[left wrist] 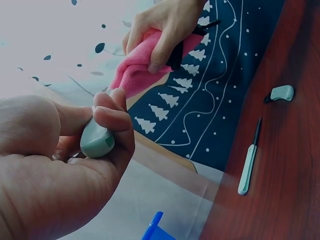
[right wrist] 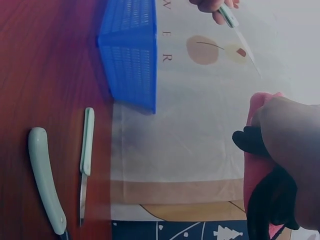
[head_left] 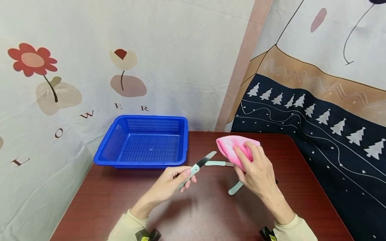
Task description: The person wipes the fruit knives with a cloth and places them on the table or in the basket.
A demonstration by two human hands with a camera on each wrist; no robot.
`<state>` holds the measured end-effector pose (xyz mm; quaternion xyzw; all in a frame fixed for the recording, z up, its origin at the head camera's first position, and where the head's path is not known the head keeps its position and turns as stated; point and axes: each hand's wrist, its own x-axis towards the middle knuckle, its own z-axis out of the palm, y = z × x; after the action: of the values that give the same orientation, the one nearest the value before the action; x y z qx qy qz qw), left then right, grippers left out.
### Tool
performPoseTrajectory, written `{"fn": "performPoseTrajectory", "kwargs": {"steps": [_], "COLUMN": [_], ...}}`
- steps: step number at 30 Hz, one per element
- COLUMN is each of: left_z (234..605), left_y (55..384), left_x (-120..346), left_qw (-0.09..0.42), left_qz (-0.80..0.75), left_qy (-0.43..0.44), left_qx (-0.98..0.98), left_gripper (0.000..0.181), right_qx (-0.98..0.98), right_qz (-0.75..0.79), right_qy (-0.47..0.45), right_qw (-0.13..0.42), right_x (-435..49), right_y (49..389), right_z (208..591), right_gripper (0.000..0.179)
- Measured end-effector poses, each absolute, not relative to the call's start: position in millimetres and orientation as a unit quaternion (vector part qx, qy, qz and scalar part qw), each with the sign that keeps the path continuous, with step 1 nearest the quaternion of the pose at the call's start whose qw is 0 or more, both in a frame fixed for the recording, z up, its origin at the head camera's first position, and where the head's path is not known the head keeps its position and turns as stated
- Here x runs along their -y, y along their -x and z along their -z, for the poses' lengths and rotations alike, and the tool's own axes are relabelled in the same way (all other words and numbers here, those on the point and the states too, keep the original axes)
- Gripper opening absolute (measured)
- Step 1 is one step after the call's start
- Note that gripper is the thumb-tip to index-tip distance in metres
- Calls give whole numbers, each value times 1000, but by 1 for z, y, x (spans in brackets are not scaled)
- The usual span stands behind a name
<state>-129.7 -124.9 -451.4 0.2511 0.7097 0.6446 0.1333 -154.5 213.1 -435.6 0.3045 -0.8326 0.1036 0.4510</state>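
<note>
My left hand [head_left: 170, 183] grips a small knife [head_left: 193, 172] by its pale green handle, the blade tilted up and to the right. Bunched in my right hand [head_left: 257, 170] is a pink cloth [head_left: 227, 147], a short way from the blade's tip. Below the cloth lies a second knife [head_left: 214, 163] with a pale green handle; its thin blade shows in the right wrist view. Nearer me is a curved pale green handle [right wrist: 46, 175] of another tool, whose far end is hidden under my right hand in the head view.
A blue plastic basket [head_left: 141, 164] with perforated sides stands at the back left of the dark red-brown table [head_left: 208, 214]. Behind the table hangs a printed cloth backdrop [head_left: 187, 67] with flowers, letters and white trees. Dark straps and devices sit at both wrists.
</note>
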Motion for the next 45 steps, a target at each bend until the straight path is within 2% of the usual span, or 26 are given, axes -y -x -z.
{"fn": "performPoseTrajectory", "kwargs": {"steps": [8,15,18,28,35,45], "left_z": [452,453,455,458,455,454], "left_y": [130,130,131,133,131,132], "left_x": [126,125,124,123,123,123], "left_qw": [143,150,150,109,123,141], "left_qz": [-657,-663,-663,-652,-667,-664], "left_qy": [-242,-234,-236,-299,-306,-265], "left_qx": [-700,-695,-694,-688,-669,-685], "left_gripper": [35,35,36,36,37,37], "right_qx": [814,755,734,745,771,787], "right_qz": [-134,-143,-137,-79,-68,-67], "right_qy": [-307,-372,-409,-480,-463,-436], "right_qw": [475,521,524,457,433,431], "right_x": [-209,-188,-176,-154,-154,-159], "right_y": [151,145,141,131,131,135], "right_z": [429,416,413,421,427,427], "right_gripper": [42,36,33,37,38,38]}}
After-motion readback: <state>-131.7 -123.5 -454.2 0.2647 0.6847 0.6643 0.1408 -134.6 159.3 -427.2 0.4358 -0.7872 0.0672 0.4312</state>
